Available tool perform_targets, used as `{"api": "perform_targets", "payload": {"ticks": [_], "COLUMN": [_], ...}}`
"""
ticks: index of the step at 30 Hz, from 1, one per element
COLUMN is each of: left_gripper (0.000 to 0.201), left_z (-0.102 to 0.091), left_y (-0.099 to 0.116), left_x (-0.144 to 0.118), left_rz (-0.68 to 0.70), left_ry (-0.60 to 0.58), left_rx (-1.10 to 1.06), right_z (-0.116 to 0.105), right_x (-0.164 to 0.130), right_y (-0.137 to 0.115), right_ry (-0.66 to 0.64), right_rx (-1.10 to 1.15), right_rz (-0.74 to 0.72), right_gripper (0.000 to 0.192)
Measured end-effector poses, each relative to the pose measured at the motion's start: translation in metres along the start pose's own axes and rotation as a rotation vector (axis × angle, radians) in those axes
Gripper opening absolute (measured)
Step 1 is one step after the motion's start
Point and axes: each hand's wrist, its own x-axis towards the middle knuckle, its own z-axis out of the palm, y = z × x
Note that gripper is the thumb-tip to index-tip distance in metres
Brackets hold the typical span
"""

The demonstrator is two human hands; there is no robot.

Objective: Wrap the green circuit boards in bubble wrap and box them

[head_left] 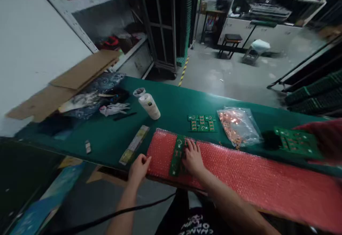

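A long sheet of red bubble wrap (240, 178) lies along the near edge of the green table (171, 103). A narrow green circuit board (177, 154) rests across its left part. My right hand (192, 158) lies flat on the bubble wrap with its fingers touching the board's right side. My left hand (139, 169) pinches the left end of the bubble wrap at the table's edge.
Another green circuit board (202, 123) lies behind the wrap, beside a clear bag of small copper-coloured parts (237, 125). A third board (296, 142) sits far right. A white bottle (149, 106), gloves (114, 108), a ruler-like strip (134, 144) and cardboard (66, 81) occupy the left.
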Motion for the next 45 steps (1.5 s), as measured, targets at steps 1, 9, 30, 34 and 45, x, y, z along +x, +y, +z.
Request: {"api": "perform_targets", "payload": {"ticks": [1,9,30,34,45], "left_gripper": [0.028,0.023,0.034,0.036,0.047], "left_z": [0.001,0.002,-0.007,-0.007,0.004], "left_y": [-0.001,-0.008,0.004,0.001,0.053], "left_x": [0.001,0.008,0.001,0.001,-0.036], "left_rz": [0.0,0.009,0.141,0.141,0.328], "left_ry": [0.009,0.058,0.193,0.198,-0.218], "left_rx": [-0.007,-0.084,-0.162,-0.18,-0.584], "right_z": [0.001,0.008,0.017,0.016,0.008], "right_x": [-0.001,-0.004,-0.007,-0.006,-0.01], "right_y": [0.0,0.0,0.005,0.003,0.001], "right_ry": [-0.004,0.006,0.052,0.034,0.034], "right_rx": [-0.001,0.021,0.114,0.096,-0.003], "right_rz": [0.003,0.043,0.001,0.011,0.089], "right_gripper": [0.04,0.039,0.034,0.036,0.028]}}
